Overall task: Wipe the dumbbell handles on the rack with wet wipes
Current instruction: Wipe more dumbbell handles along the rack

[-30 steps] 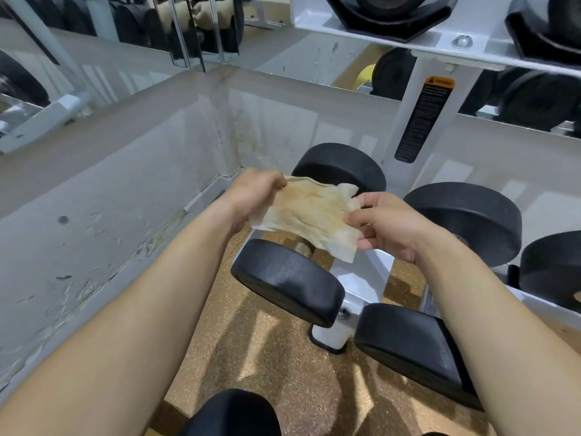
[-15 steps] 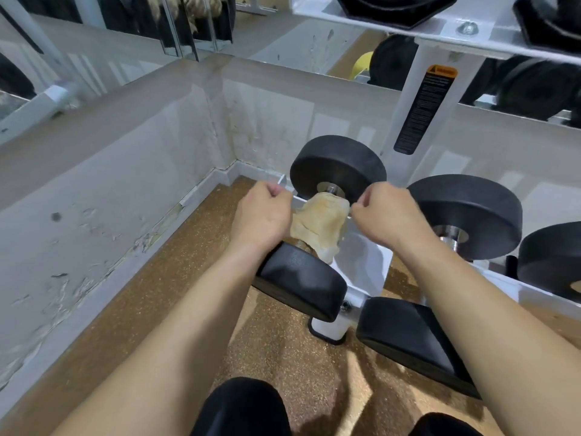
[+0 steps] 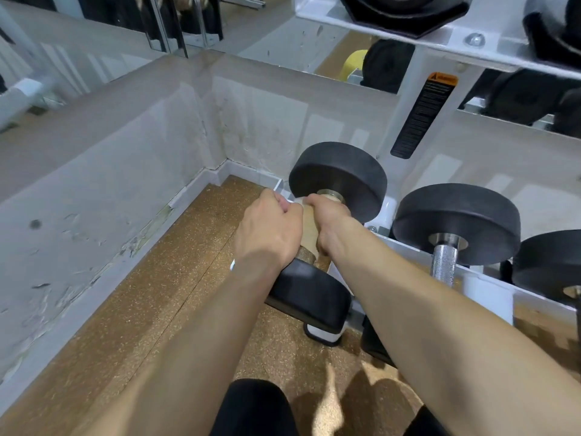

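Observation:
The leftmost dumbbell [image 3: 338,180] lies on the bottom tier of the white rack [image 3: 418,99], its black heads fore and aft. A brown-stained wet wipe [image 3: 309,226] is wrapped round its rusty handle. My left hand [image 3: 267,231] grips the wipe and handle from the left side. From the right, my right hand [image 3: 330,218] curls round the same wrapped handle near the far head. A strip of bare knurled handle [image 3: 303,254] shows below the wipe.
A second dumbbell [image 3: 456,221] with a clean steel handle lies just to the right, and a third [image 3: 553,262] sits at the frame's edge. More dumbbells rest on the upper shelf [image 3: 408,4]. A scuffed wall corner [image 3: 217,121] stands left, over brown speckled floor [image 3: 176,294].
The wipe was held spread open above the dumbbell, then was laid over the handle. Both hands have now closed it round the handle.

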A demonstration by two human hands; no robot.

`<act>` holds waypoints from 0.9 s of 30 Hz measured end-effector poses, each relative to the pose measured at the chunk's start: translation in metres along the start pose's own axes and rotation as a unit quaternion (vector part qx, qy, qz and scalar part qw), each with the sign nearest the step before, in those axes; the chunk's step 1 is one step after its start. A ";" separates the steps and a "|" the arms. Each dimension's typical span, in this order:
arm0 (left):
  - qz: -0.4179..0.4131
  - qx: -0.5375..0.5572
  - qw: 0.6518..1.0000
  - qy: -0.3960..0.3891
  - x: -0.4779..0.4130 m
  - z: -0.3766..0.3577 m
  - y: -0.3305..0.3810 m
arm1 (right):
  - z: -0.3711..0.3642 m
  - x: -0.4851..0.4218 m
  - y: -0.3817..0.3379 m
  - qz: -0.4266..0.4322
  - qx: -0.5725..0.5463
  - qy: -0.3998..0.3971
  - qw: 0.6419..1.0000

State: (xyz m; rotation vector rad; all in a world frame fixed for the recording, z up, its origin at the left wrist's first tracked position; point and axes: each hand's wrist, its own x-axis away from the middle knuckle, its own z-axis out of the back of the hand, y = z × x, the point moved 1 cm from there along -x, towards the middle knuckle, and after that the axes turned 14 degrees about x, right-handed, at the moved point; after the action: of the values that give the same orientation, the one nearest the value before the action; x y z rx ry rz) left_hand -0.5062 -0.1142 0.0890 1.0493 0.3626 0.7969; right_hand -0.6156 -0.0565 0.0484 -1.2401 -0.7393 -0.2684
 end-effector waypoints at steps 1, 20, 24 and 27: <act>0.000 -0.004 1.000 -0.001 0.000 0.000 0.000 | 0.001 -0.004 0.002 0.001 -0.020 -0.019 1.000; 0.022 -0.004 1.000 -0.001 0.001 0.002 0.005 | -0.009 -0.013 0.037 -0.047 0.163 -0.081 0.982; 0.026 -0.004 1.000 0.006 -0.002 0.001 0.004 | -0.007 -0.027 0.021 -0.043 0.035 -0.062 0.997; 0.022 -0.002 1.000 0.010 -0.003 -0.001 0.002 | -0.003 -0.037 0.010 -0.025 -0.037 -0.081 0.996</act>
State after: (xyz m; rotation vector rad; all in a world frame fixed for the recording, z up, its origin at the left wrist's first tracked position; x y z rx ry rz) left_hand -0.5091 -0.1154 0.0897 1.0492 0.3558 0.8486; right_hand -0.6364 -0.0637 0.0170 -1.3257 -0.9077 -0.2385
